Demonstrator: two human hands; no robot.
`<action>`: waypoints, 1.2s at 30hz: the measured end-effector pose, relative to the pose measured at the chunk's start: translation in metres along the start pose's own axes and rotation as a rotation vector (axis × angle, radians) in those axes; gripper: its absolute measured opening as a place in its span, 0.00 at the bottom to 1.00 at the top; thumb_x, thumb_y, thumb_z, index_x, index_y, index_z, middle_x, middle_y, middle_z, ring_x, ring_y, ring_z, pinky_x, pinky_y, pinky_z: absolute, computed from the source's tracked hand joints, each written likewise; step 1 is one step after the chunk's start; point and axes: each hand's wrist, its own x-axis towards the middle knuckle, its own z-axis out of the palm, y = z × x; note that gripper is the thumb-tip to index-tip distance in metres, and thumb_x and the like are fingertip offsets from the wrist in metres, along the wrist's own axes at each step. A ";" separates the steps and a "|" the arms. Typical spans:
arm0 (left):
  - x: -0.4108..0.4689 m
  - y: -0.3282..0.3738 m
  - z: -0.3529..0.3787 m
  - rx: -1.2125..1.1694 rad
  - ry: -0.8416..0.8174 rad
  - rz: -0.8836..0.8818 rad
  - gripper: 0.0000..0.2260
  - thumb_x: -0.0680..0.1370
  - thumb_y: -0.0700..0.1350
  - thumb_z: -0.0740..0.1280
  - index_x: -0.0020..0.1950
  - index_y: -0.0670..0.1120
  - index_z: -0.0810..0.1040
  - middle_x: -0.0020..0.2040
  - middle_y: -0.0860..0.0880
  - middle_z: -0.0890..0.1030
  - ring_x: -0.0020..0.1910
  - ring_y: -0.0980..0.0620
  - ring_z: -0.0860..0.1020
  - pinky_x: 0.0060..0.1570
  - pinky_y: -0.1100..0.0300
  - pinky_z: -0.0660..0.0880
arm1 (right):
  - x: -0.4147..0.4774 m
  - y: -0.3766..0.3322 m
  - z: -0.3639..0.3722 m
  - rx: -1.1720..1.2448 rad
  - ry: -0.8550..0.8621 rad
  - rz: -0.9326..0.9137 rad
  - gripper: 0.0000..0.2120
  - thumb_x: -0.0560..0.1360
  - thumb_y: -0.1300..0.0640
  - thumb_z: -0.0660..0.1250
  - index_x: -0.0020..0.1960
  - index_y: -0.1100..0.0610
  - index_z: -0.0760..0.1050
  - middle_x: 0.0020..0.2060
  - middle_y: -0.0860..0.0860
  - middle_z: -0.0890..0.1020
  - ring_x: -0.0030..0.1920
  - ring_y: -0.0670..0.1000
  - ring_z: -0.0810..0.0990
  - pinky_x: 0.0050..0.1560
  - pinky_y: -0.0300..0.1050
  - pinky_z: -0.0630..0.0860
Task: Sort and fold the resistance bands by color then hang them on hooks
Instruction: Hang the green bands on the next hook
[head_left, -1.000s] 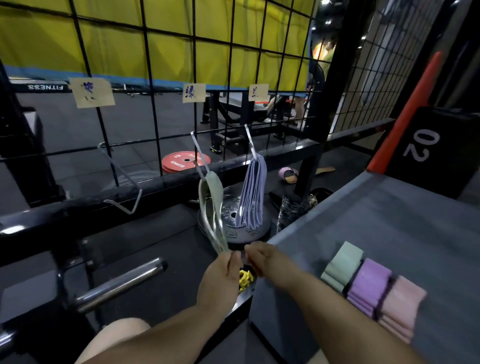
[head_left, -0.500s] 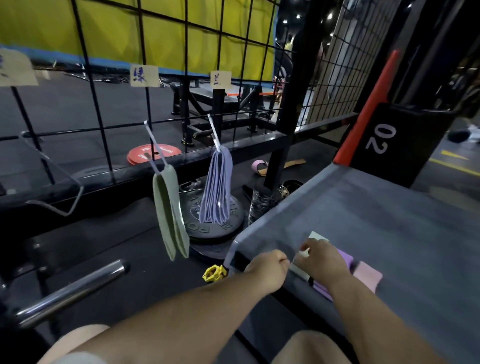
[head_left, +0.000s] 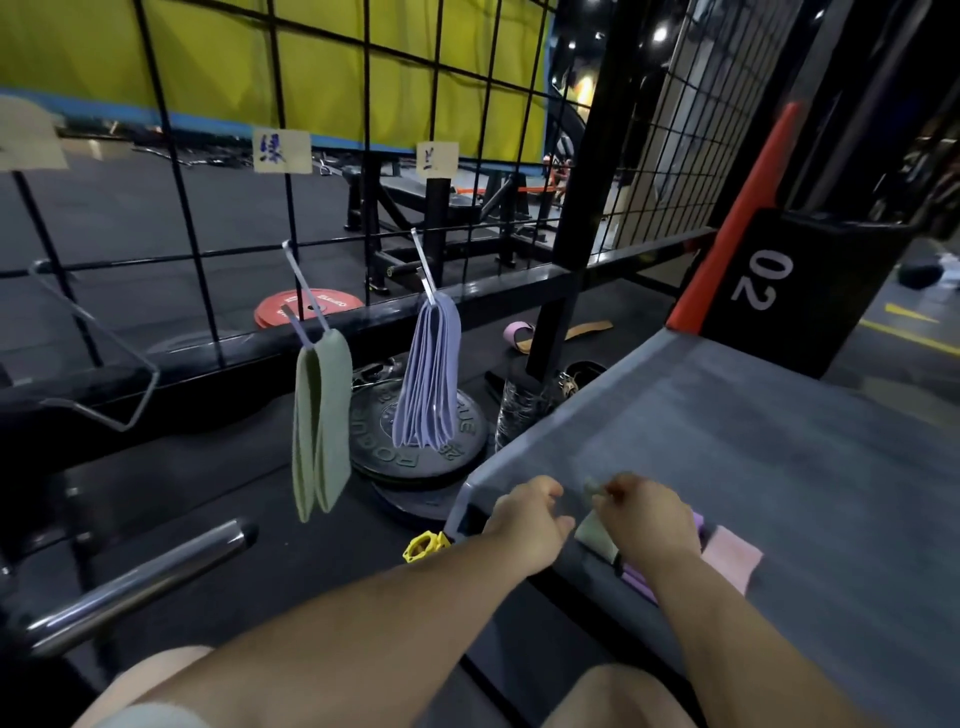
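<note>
Desk (head_left: 779, 441): grey top, at the right, near corner beside both hands.

Right hand (head_left: 647, 519): over the desk's near edge, fingers pinching one end of the green band (head_left: 593, 532). That end is lifted a little; the rest lies on the desk just under the hand.

Left hand (head_left: 530, 525): at the desk's corner, just beside the right hand, fingers curled in, nothing seen in them.

Purple band (head_left: 638, 578): folded, on the desk, mostly hidden under the right wrist.

Pink band (head_left: 733, 556): folded, on the desk, touching the purple one on its far side.

Wire grid (head_left: 366, 130): upright behind the floor area, carrying paper labels (head_left: 282, 150) and three hooks.

Middle hook (head_left: 304, 299): holds the hanging green bands (head_left: 319, 426), draped straight down.

Right hook (head_left: 425, 270): holds the hanging purple bands (head_left: 428, 379), a thick bunch.

Left hook (head_left: 96, 364): bare wire.

Floor: black weight plates (head_left: 415, 467) stacked behind the hanging bands, a red plate (head_left: 306, 310) beyond the grid, a yellow clip (head_left: 427, 545) near the left wrist, a steel bar (head_left: 140, 577) lower left, a water bottle (head_left: 519, 410) against the desk's edge.

Black box (head_left: 779, 291): marked 02, behind the desk.
</note>
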 end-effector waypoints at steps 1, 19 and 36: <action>0.001 0.002 -0.002 -0.015 0.047 0.011 0.19 0.77 0.52 0.68 0.66 0.51 0.71 0.64 0.51 0.75 0.62 0.49 0.74 0.60 0.56 0.72 | -0.001 -0.004 -0.007 0.066 0.047 -0.019 0.16 0.78 0.42 0.58 0.46 0.53 0.77 0.41 0.52 0.82 0.45 0.57 0.80 0.40 0.44 0.72; -0.059 0.007 -0.096 -0.302 0.404 0.306 0.21 0.67 0.54 0.76 0.43 0.55 0.63 0.39 0.55 0.72 0.37 0.55 0.73 0.38 0.57 0.73 | -0.033 -0.106 -0.087 1.230 -0.114 -0.099 0.12 0.69 0.46 0.66 0.33 0.52 0.69 0.28 0.49 0.69 0.30 0.50 0.67 0.31 0.45 0.63; -0.157 -0.010 -0.177 -0.407 0.646 0.404 0.07 0.74 0.42 0.72 0.38 0.47 0.76 0.31 0.53 0.72 0.30 0.60 0.69 0.32 0.71 0.66 | -0.051 -0.158 -0.123 1.186 -0.495 -0.671 0.31 0.63 0.35 0.71 0.50 0.56 0.63 0.35 0.50 0.77 0.37 0.48 0.75 0.40 0.43 0.72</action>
